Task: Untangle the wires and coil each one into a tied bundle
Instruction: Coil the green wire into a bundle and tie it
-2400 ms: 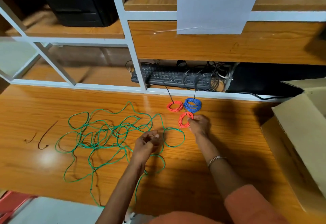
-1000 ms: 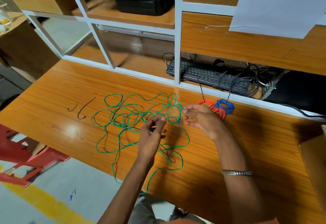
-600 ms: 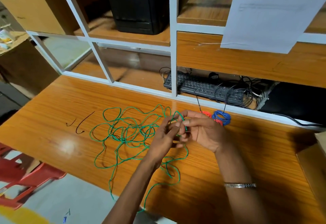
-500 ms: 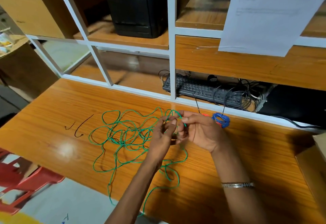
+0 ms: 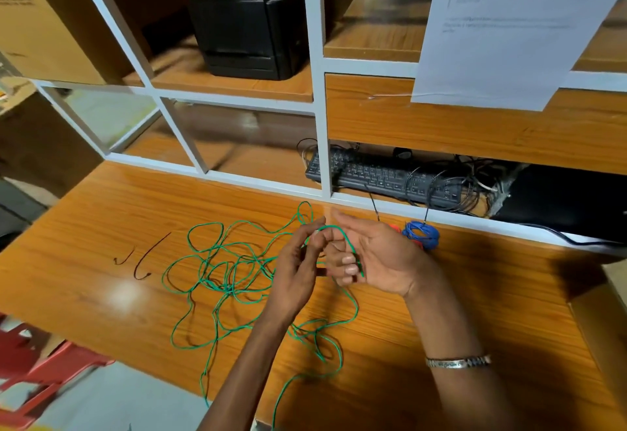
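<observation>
A long green wire [image 5: 234, 281] lies in a loose tangle on the wooden desk [image 5: 101, 227], and its ends trail over the near edge. My left hand [image 5: 298, 271] pinches a strand of it at the fingertips. From there the strand arcs over the curled fingers of my right hand [image 5: 376, 257], which holds it palm up. A tied blue coil [image 5: 420, 233] sits just behind my right hand. Beside the blue coil only slivers of the red coils [image 5: 394, 227] show, the rest hidden by that hand.
Two short dark wire pieces [image 5: 142, 259] lie left of the tangle. A white shelf frame [image 5: 320, 125] rises behind the desk, with a black keyboard [image 5: 383, 176] and cables under it. A cardboard box [image 5: 600, 328] stands at the right edge, a red stool [image 5: 37, 362] below left.
My right hand left the red coil and came over to the green wire. Both hands now meet above the tangle, with a strand looped over my right fingers.
</observation>
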### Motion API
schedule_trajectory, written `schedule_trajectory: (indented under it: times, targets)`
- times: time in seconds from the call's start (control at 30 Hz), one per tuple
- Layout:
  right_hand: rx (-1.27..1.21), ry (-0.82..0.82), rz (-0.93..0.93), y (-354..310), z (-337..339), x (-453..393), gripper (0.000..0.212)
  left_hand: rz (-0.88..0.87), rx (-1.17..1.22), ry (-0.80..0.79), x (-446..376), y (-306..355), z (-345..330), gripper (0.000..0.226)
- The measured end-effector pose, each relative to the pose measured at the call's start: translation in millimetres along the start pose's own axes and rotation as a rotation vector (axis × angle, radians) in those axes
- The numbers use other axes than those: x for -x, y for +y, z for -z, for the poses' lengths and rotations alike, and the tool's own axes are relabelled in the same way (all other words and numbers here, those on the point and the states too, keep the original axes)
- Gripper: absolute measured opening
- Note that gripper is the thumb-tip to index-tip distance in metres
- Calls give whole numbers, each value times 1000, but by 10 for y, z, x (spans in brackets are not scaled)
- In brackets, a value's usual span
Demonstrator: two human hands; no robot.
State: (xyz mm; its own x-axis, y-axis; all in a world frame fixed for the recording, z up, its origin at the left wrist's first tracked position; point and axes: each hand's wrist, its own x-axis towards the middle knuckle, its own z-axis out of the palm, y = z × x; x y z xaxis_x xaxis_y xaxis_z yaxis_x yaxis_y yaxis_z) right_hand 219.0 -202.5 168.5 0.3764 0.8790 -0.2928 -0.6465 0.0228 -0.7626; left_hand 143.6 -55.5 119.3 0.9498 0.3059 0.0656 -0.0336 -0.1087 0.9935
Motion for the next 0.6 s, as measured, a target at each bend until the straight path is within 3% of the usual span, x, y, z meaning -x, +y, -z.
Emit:
schedule_trajectory:
  times: [0.23, 0.43, 0.6]
  targets:
    - [-61, -51, 69, -78, 74, 45, 28, 20, 69, -58, -121, -52, 14, 21]
    - [-468, -171, 420, -116, 11, 42, 25, 111, 214, 61, -190, -106, -128, 12]
    - [-514, -14, 774, -334, 9, 26, 42, 52, 150, 40, -181, -150, -206, 11]
